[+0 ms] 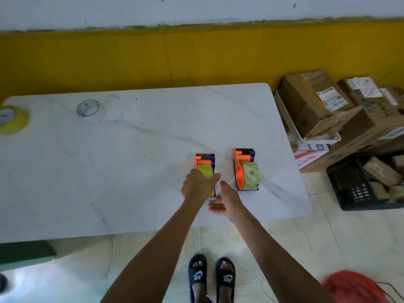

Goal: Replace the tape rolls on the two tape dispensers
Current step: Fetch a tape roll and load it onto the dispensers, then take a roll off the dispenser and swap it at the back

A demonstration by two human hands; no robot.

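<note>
Two orange and purple tape dispensers stand side by side near the right front of the white marble table (131, 171). The left dispenser (205, 160) carries a yellow roll (205, 171). My left hand (197, 184) lies over that roll's near part, fingers wrapped around it. The right dispenser (243, 158) carries a pale green printed roll (251, 174). Between the two dispensers and a little nearer to me, my right hand (225, 201) hovers with fingers apart and holds nothing. A loose white roll (90, 110) and a loose yellow roll (13, 121) lie at the table's far left.
Cardboard boxes (317, 101) are piled on the floor right of the table, with a black crate (367, 182) of parcels nearer to me. Something red (349, 287) lies on the floor at bottom right. A yellow and white wall runs behind the table.
</note>
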